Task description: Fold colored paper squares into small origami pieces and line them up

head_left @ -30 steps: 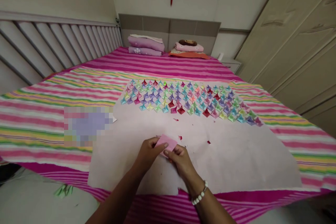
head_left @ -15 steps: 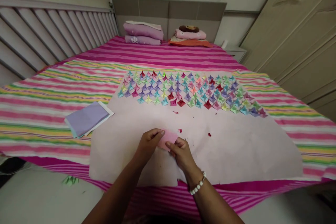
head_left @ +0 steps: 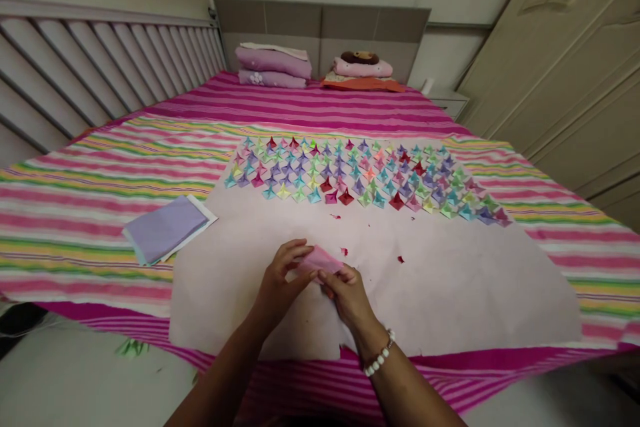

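Note:
Between my hands is a small pink sheet of paper (head_left: 320,260), held above a large pale paper sheet (head_left: 450,280). My right hand (head_left: 345,289) pinches its right and lower edge, thumb on top; a white bead bracelet circles that wrist. My left hand (head_left: 285,273) curls around the left side of the pink paper, its thumb at the lower edge and its fingers along the upper left. Beyond the hands, rows of small folded paper shapes (head_left: 346,196) in many colours stand on the pale sheet. A few dark red scraps (head_left: 401,259) lie near the hands.
A stack of purple, white and light blue paper (head_left: 167,227) rests at the left on the striped bed cover (head_left: 75,213). Folded bedding (head_left: 274,67) sits by the headboard (head_left: 320,27). A railing (head_left: 115,60) runs along the left, and a wooden wardrobe (head_left: 565,67) stands at the right.
My left thumb has moved down from the top of the pink paper to its lower edge, and the left fingers have opened out along its upper side. My right hand keeps its pinch.

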`<state>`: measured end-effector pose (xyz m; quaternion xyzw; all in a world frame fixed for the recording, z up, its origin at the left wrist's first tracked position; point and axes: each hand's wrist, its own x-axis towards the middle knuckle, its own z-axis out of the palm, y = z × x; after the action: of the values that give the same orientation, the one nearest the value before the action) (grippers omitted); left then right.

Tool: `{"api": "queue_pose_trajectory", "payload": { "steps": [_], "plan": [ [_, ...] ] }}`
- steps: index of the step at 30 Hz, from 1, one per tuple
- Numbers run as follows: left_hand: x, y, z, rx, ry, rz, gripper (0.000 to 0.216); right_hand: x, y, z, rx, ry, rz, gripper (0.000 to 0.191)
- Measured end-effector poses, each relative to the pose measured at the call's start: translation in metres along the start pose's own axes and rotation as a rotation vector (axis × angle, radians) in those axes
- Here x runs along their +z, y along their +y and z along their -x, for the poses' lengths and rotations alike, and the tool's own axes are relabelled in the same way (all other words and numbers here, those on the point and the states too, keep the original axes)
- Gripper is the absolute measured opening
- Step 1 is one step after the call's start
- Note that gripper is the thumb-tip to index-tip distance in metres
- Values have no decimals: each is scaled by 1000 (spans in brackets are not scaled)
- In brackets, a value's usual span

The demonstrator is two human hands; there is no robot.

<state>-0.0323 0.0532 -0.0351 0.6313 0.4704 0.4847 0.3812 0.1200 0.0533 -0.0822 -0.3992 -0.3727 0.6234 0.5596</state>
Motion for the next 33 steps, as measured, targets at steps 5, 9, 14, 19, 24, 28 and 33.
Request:
{"api": "queue_pose_trajectory", "payload": {
  "steps": [5, 9, 14, 19, 24, 28, 33],
  "plan": [
    [0, -1, 1, 46, 2, -27, 25, 1, -2, 0, -5, 8, 13, 20],
    [-1, 0, 3, 68, 7, -14, 25, 1, -2, 0, -5, 17, 17, 20],
    [-1, 0, 5, 143, 9, 12, 16, 1, 0, 0, -8, 4, -5, 15],
    [0, -2, 6, 101, 14, 31, 8, 1, 0, 0, -12, 8, -2, 16],
    [0, -5, 6, -11, -28, 85, 12, 1, -1, 0, -10, -6, 5, 17],
    [1, -9, 6, -33, -78, 157, 11, 0, 0, -1, -3, -12, -14, 17],
    [2, -16, 9, 26, -115, 106, 18, 0, 3, -1, -4, -22, -7, 13]
  ]
}}
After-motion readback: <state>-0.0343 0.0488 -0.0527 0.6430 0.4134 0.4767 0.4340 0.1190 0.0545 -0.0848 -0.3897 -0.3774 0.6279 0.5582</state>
